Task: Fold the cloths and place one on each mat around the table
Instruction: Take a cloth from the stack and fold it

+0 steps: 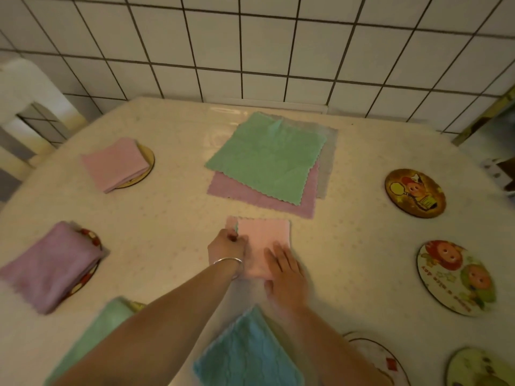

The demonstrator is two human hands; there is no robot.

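Down at the near middle of the table [348, 151], a pink cloth [263, 240] lies partly folded under both hands. The left hand [227, 245] pinches the cloth's left edge with curled fingers, a silver bangle [228, 261] on its wrist. The right hand [287, 270] lies flat on the cloth's lower right part, fingers straight and spread, pressing it to the table. Just beyond, a stack of unfolded cloths waits: a green cloth [267, 156] on top, a mauve cloth [278, 203] under it and what seems to be a grey one [330, 154] at the bottom, though only its edge shows. On the left, a folded pink cloth [115, 162] and a folded mauve cloth [51, 264] each rest on a round mat. Nearer, a folded green cloth [97, 335] and a blue cloth [248, 355] lie by the person's arms. On the right, a dark cartoon mat [415, 193] and a pale cartoon mat [457, 277] are bare, with two more mats at the lower right corner
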